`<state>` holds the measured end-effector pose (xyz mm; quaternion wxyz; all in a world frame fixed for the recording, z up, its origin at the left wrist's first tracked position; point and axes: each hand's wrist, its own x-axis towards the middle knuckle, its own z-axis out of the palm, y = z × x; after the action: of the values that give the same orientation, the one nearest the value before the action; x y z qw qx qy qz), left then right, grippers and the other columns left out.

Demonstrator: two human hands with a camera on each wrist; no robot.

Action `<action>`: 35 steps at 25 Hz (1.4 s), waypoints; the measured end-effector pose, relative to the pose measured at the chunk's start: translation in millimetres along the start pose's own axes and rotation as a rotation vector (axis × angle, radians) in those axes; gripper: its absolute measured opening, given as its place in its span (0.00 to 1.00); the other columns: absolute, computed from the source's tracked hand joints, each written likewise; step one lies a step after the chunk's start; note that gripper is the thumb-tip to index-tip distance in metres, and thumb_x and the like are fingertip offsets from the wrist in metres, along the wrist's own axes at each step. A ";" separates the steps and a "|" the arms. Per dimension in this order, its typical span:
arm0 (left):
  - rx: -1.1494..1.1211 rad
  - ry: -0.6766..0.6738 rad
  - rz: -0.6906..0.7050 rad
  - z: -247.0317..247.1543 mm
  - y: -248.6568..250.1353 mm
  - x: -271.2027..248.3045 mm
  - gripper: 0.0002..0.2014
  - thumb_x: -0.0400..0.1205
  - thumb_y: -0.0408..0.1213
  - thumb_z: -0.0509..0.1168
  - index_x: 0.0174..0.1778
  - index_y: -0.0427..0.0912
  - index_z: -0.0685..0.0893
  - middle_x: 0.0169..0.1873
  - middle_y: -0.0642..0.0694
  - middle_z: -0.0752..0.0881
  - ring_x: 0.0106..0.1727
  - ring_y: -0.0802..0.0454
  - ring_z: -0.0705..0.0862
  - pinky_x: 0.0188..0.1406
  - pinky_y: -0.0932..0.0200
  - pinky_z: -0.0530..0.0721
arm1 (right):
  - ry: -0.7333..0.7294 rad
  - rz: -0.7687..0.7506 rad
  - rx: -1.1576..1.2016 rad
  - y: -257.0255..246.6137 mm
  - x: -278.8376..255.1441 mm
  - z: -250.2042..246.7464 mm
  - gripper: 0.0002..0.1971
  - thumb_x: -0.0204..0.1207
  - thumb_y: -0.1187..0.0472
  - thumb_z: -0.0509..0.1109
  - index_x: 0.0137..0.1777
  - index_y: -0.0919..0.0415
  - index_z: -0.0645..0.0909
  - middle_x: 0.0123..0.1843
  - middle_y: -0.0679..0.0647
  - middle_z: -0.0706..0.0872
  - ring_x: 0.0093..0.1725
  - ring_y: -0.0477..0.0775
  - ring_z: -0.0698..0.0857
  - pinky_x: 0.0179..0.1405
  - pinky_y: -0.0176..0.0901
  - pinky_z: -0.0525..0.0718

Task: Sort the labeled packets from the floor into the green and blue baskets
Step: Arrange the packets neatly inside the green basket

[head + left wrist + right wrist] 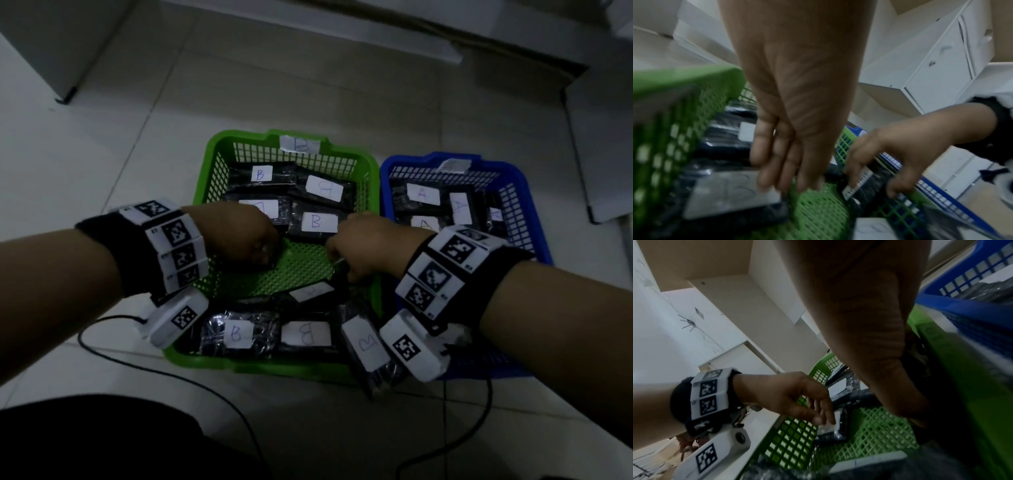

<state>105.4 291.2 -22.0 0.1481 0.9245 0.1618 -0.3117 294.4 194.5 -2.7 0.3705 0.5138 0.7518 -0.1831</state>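
Both hands are inside the green basket (371,161), which stands on the tiled floor (102,164) with its right wall touching the blue basket (527,205).

Left hand (239,233): fingers point down at the bare mesh bottom near the basket's left side. In the left wrist view the fingers (777,162) are straight and close together, with the tips on the edge of a black packet with a white label (731,194). They do not curl round it.

Right hand (363,246): fingers are spread and bent down onto a black packet (869,188) lying against the basket's right wall. Whether they grip it or only touch it cannot be told.

Packets marked B (315,221) lie across the far and near parts of the green basket. One packet marked B (368,342) leans over its near right corner. Packets marked A (423,193) lie in the blue basket. A paper tag marked B (300,144) is fixed to the green basket's far rim.
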 end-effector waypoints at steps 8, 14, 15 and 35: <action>-0.249 -0.229 0.022 5.0 56.1 15.2 0.29 0.73 0.62 0.68 0.63 0.48 0.78 0.52 0.51 0.86 0.53 0.51 0.83 0.55 0.59 0.78 | 0.359 -0.022 0.669 1.4 4.0 9.4 0.20 0.65 0.57 0.79 0.54 0.58 0.77 0.53 0.53 0.73 0.49 0.54 0.76 0.42 0.41 0.71; -0.249 -0.160 -0.029 -19.6 20.9 2.4 0.31 0.67 0.49 0.78 0.65 0.50 0.76 0.52 0.53 0.81 0.50 0.55 0.80 0.49 0.63 0.75 | 0.385 -0.011 0.405 -5.5 12.7 27.5 0.19 0.62 0.60 0.79 0.50 0.56 0.74 0.55 0.54 0.75 0.56 0.57 0.72 0.42 0.45 0.70; -0.191 -0.111 -0.053 -24.3 11.6 -1.3 0.31 0.67 0.49 0.78 0.65 0.50 0.76 0.55 0.52 0.81 0.51 0.54 0.79 0.49 0.63 0.75 | 0.389 -0.028 0.443 -5.8 13.8 28.4 0.20 0.62 0.60 0.80 0.51 0.56 0.75 0.55 0.54 0.75 0.57 0.57 0.72 0.42 0.45 0.71; -0.003 -0.220 -0.064 -4.8 -5.5 2.2 0.11 0.79 0.44 0.67 0.56 0.53 0.86 0.56 0.54 0.86 0.51 0.58 0.80 0.55 0.60 0.78 | 0.212 0.038 0.574 2.9 18.4 7.8 0.22 0.75 0.57 0.70 0.68 0.62 0.77 0.58 0.60 0.84 0.55 0.59 0.82 0.46 0.42 0.78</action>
<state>107.4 298.4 -20.6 0.1565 0.8788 0.1744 -0.4157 296.3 202.2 -21.2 0.1328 0.6277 0.6941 -0.3265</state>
